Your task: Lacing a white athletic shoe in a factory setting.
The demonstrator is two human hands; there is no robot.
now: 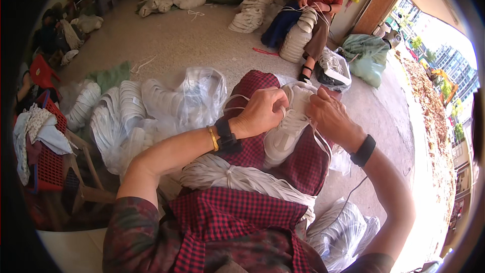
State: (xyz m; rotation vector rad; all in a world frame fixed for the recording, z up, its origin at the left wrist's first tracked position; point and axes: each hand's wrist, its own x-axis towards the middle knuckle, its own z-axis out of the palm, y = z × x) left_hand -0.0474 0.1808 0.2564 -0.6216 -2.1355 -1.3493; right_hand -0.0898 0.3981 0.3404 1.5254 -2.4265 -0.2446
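Observation:
A white shoe upper (279, 144) lies on the red-and-black checked cloth over my lap, its toe toward me. My left hand (260, 112) is closed in a pinch at the upper's left edge, and a white shoelace loops out beside it. My right hand (331, 118) is closed at the upper's right edge, fingers pinched on the white shoelace (321, 143), which hangs down over the cloth. The fingertips of both hands are partly hidden. Across my lap, nearer me, rests a tied bundle of white shoelaces (237, 178).
Plastic-wrapped stacks of white uppers (132, 102) stand at the left, near a red plastic basket (50, 144). Another wrapped bag (341, 232) sits at the lower right. Beyond, a seated person (318, 0) handles laces beside stacked uppers (297, 43) and a white crate (333, 68).

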